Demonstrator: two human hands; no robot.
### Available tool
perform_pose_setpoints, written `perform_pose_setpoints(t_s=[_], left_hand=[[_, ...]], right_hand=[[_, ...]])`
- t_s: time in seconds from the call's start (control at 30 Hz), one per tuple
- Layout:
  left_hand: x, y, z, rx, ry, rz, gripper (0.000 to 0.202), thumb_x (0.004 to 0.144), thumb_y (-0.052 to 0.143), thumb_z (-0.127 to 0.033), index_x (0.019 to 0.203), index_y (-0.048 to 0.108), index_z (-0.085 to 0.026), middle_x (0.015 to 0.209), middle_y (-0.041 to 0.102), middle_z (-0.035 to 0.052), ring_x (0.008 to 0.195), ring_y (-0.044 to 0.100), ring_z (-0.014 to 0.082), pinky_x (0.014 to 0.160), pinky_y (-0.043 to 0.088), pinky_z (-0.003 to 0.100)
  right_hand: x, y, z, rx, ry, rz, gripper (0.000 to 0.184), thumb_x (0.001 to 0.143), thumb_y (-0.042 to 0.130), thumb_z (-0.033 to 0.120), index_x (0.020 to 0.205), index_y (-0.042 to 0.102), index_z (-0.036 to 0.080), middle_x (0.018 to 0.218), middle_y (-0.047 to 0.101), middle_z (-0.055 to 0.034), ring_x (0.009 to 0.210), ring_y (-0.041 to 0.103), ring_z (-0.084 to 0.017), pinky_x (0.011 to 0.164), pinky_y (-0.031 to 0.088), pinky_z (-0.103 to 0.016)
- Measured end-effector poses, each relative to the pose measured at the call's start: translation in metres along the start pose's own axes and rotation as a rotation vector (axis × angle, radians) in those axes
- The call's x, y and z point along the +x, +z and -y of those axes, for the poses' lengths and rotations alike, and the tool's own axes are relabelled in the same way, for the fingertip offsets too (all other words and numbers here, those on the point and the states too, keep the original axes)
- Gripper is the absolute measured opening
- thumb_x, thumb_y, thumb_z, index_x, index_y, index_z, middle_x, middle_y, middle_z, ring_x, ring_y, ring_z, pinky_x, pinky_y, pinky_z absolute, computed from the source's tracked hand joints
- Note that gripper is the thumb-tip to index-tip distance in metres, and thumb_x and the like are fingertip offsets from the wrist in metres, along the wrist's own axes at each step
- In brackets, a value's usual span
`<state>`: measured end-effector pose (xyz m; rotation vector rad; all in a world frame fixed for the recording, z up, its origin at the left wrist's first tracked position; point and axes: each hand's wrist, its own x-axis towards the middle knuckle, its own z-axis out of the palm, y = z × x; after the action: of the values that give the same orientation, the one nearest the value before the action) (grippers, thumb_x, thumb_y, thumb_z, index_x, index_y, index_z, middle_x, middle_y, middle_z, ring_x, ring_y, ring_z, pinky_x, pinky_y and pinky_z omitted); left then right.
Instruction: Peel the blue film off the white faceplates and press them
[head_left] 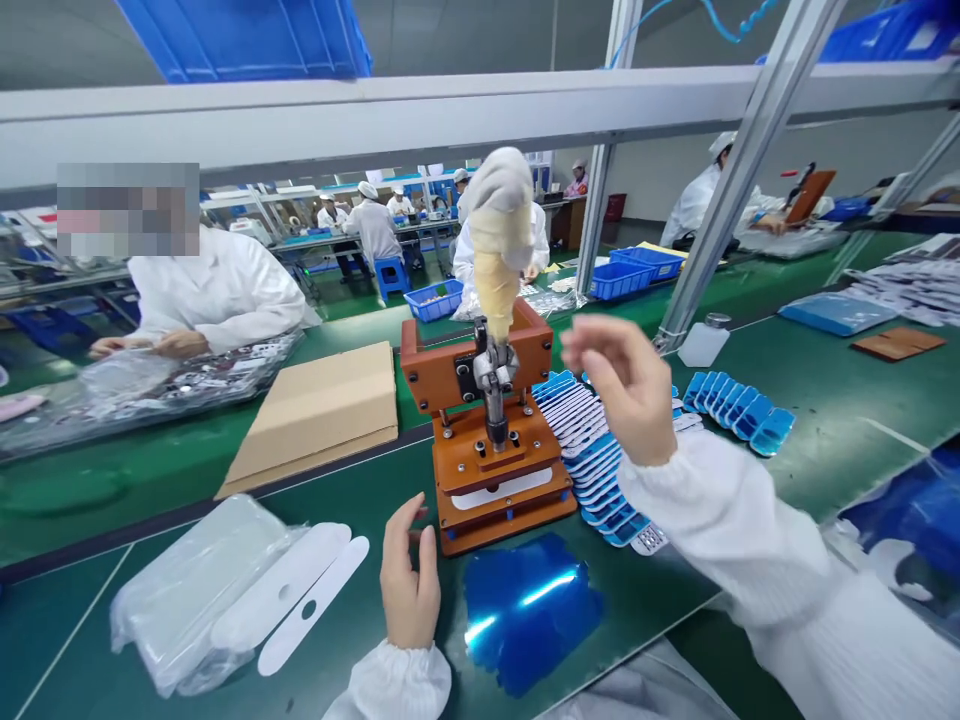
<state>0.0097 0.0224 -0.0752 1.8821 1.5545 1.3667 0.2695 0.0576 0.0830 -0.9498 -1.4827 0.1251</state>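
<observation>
An orange-brown hand press (491, 440) stands on the green table, its upright lever handle (499, 240) wrapped in cloth and tape. A white flat part (501, 489) lies in the press bed. My right hand (622, 385) is raised in the air just right of the lever, fingers loosely apart, holding nothing. My left hand (409, 580) rests on the table in front of the press's left corner, fingers together and flat, empty. A shiny blue film sheet (529, 610) lies before the press.
A row of blue-filmed parts (592, 450) fans out right of the press. White oblong parts and a plastic bag (225, 590) lie at the left. A cardboard sheet (319, 410) sits behind. Workers in white coats sit at benches beyond; blue trays (634, 270) stand there.
</observation>
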Motion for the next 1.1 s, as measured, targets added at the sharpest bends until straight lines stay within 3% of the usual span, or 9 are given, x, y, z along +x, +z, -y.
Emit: perform_pose_setpoints(t_s=[0.17,0.27,0.37,0.47,0.6,0.73,0.83,0.97,1.1], left_hand=[[0.001,-0.002,0.006,-0.039,-0.104,-0.056,0.031,0.091,0.040,-0.035,0.116,0.051,-0.020,0.116,0.054,0.0094,0.100,0.057,0.0186,0.083,0.049,0.033],[0.000,-0.002,0.009,-0.021,-0.074,-0.083,0.028,0.091,0.041,-0.035,0.112,0.053,-0.020,0.112,0.056,0.0092,0.099,0.058,0.0188,0.078,0.050,0.031],[-0.001,-0.002,0.007,-0.003,-0.019,-0.095,0.024,0.090,0.042,-0.032,0.105,0.057,-0.020,0.105,0.057,0.0076,0.097,0.057,0.0183,0.080,0.049,0.032],[0.000,-0.003,0.001,0.027,0.048,-0.112,0.022,0.091,0.040,-0.028,0.098,0.059,-0.019,0.098,0.058,0.0069,0.097,0.055,0.0180,0.085,0.046,0.034],[0.010,-0.002,-0.012,0.085,0.146,-0.056,0.022,0.090,0.042,-0.026,0.099,0.061,-0.020,0.101,0.061,0.0074,0.102,0.053,0.0205,0.088,0.044,0.037],[0.027,0.009,-0.031,0.327,0.296,0.146,0.025,0.091,0.040,-0.024,0.106,0.060,-0.020,0.106,0.064,0.0089,0.111,0.049,0.0267,0.092,0.037,0.047],[0.035,0.015,-0.048,0.386,0.334,0.202,0.025,0.091,0.040,-0.026,0.100,0.062,-0.020,0.104,0.064,0.0089,0.103,0.053,0.0266,0.087,0.039,0.046],[0.033,-0.012,-0.058,0.287,0.176,0.377,0.029,0.090,0.038,-0.038,0.090,0.063,-0.023,0.093,0.063,0.0062,0.086,0.056,0.0208,0.073,0.043,0.034],[0.022,-0.079,-0.037,0.020,-0.435,0.671,0.045,0.085,0.035,-0.059,0.084,0.059,-0.021,0.056,0.047,-0.0021,0.054,0.045,0.0124,0.058,0.037,0.026]], right_hand=[[0.052,0.027,0.080,0.176,-0.200,0.106,0.044,0.096,0.024,0.046,0.120,0.043,0.013,0.093,0.056,-0.0017,0.089,0.061,-0.010,0.075,0.051,-0.028],[0.024,0.045,0.075,0.271,-0.403,0.118,0.022,0.093,0.045,0.035,0.079,0.047,0.017,0.067,0.047,0.0040,0.067,0.055,-0.007,0.071,0.051,-0.029],[-0.003,0.053,0.061,0.230,-0.611,0.106,0.037,0.086,0.057,0.024,0.059,0.033,0.019,0.054,0.041,0.0043,0.059,0.049,-0.009,0.071,0.050,-0.031],[0.008,0.048,0.076,0.278,-0.458,0.081,0.031,0.085,0.060,0.033,0.065,0.040,0.018,0.057,0.041,0.0056,0.051,0.045,-0.006,0.056,0.046,-0.023],[0.080,0.045,0.100,0.401,-0.134,0.238,0.039,0.091,0.042,0.035,0.121,0.036,0.011,0.070,0.045,0.0085,0.046,0.048,0.002,0.051,0.041,-0.013],[0.139,0.063,0.059,0.050,0.019,0.319,0.060,0.087,0.000,0.029,0.130,0.018,-0.009,0.086,0.047,0.0009,0.088,0.062,-0.007,0.077,0.041,-0.031],[0.131,0.066,0.023,-0.128,-0.116,0.144,0.050,0.092,0.033,0.036,0.131,0.034,0.004,0.100,0.055,-0.0069,0.100,0.060,-0.017,0.087,0.045,-0.037],[0.070,0.021,0.002,-0.137,-0.208,0.089,0.048,0.087,0.055,0.032,0.131,0.040,0.021,0.111,0.057,-0.0079,0.102,0.059,-0.020,0.084,0.054,-0.035],[-0.016,-0.074,-0.040,-0.375,0.117,0.146,0.047,0.084,0.055,0.040,0.129,0.048,0.029,0.111,0.061,-0.0107,0.097,0.063,-0.028,0.076,0.057,-0.038]])
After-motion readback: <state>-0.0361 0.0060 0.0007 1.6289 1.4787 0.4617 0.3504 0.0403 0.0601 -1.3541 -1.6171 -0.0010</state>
